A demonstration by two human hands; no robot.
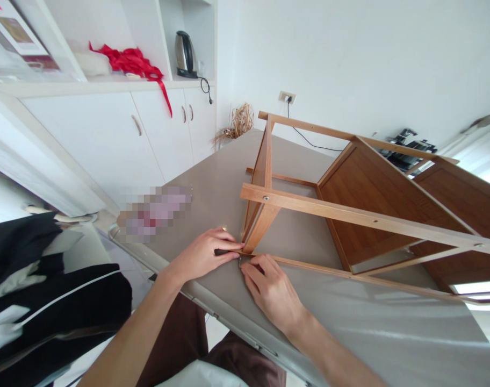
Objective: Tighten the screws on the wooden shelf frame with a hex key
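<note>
A wooden shelf unit (pixel 361 215) lies on its side on the grey table (pixel 204 199). My left hand (pixel 208 251) is closed around the end of its lowest rail (pixel 301 264), at the near left corner. A dark tip (pixel 221 251) shows between the thumb and fingers. Just right of it, my right hand (pixel 271 287) is closed in a pinch below the same rail. A small, thin metal piece (pixel 240 260), perhaps a hex key or screw, shows at its fingertips; its exact kind is too small to make out. Screw heads (pixel 266 198) show on the upper rail.
A pixelated item (pixel 156 212) lies at the table's left edge. White cabinets (pixel 103 129) hold red ribbon (pixel 132 62) and a kettle (pixel 185 54). A wall socket (pixel 287 97) has a black cable plugged in. Dark clothes (pixel 67 317) lie at the lower left.
</note>
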